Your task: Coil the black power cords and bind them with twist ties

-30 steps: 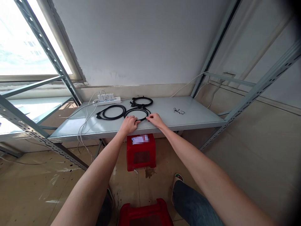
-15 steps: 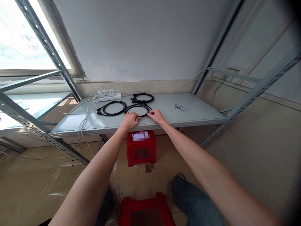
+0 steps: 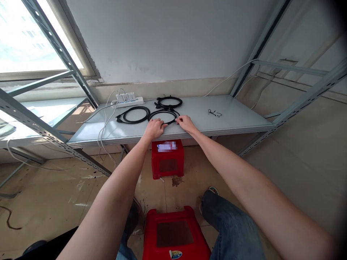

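Observation:
Three coiled black cables lie on the grey shelf (image 3: pixel 230 121). My left hand (image 3: pixel 155 129) is closed at the near left side of the front coiled cable (image 3: pixel 176 112), thumb along its near edge. At the right side of this same coil, my right hand (image 3: pixel 186 123) pinches the cable between thumb and fingers; the fingertips are small in view. A second coiled cable (image 3: pixel 135 122) with a plug lies to the left. Behind the front coil sits the third coiled cable (image 3: pixel 181 103). Several short black ties (image 3: pixel 215 113) lie to the right, away from my hands.
A white power strip (image 3: pixel 128 102) with adapters stands at the back left, its white cords (image 3: pixel 102 134) hanging over the front edge. Metal posts (image 3: pixel 54 121) frame the shelf. Below are two red stools (image 3: pixel 167 164), the farther one with a phone-like item (image 3: pixel 166 146) on top.
The camera view has tilted down and shifted left, so everything appears higher and more to the right. Both hands stay at the front coil, with little visible movement.

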The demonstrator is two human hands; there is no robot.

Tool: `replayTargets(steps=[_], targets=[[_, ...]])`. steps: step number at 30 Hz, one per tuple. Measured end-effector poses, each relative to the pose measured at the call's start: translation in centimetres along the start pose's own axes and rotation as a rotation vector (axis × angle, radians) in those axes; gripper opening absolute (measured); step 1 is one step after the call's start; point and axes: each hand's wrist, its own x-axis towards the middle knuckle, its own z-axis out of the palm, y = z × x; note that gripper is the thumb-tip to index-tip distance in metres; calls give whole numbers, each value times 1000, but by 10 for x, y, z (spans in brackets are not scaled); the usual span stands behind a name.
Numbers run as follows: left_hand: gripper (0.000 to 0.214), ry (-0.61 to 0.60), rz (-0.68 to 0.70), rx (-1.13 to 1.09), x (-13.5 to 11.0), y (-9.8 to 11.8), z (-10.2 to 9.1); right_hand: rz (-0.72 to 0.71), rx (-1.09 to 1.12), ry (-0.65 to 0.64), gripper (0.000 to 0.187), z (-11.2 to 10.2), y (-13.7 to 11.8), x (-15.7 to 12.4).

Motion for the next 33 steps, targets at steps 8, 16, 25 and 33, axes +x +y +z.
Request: replayTargets(steps=[8, 16, 25, 33], targets=[[38, -1, 21, 4, 1, -1, 2, 13, -99, 73, 49, 7, -1, 0], [39, 83, 124, 8, -5, 2, -3, 19, -25, -21, 37, 1, 0, 3], [41, -20, 41, 18, 6, -6, 7, 297, 133, -243, 21, -15, -16, 26], [42, -31, 18, 20, 4, -2, 1, 389, 184, -326, 23, -19, -14, 41]])
